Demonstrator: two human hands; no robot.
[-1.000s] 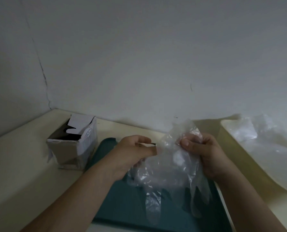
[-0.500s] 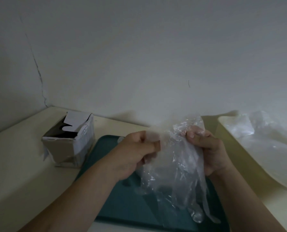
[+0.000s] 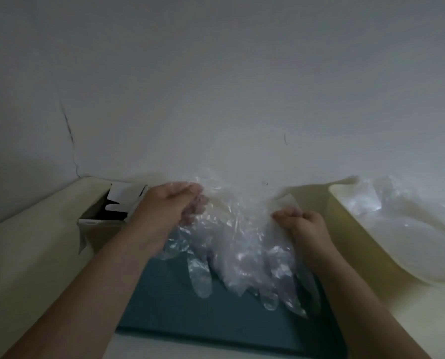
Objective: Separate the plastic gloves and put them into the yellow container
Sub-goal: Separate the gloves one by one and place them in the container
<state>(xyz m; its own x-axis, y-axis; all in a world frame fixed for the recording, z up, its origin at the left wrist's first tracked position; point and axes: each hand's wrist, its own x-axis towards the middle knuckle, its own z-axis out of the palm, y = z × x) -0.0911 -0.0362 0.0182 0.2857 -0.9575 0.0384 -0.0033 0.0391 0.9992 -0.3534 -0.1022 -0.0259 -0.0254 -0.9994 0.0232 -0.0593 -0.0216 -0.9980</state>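
Above the teal tray (image 3: pixel 179 314), the person is holding a clump of plastic gloves (image 3: pixel 237 242) in the air, glove fingers dangling toward the tray. The left hand (image 3: pixel 169 211) is pinching the clump's upper edge, while the right hand (image 3: pixel 304 226) is gripping the opposite edge with curled fingers, likely so that pulling apart peels one glove free. The yellow container (image 3: pixel 351 244) is sitting just right of the tray, already holding clear plastic, handy for dropping. A cardboard box (image 3: pixel 104 224) is standing left of the tray.

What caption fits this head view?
Left hand and right hand hold plastic gloves spread over a tray beside the yellow container.
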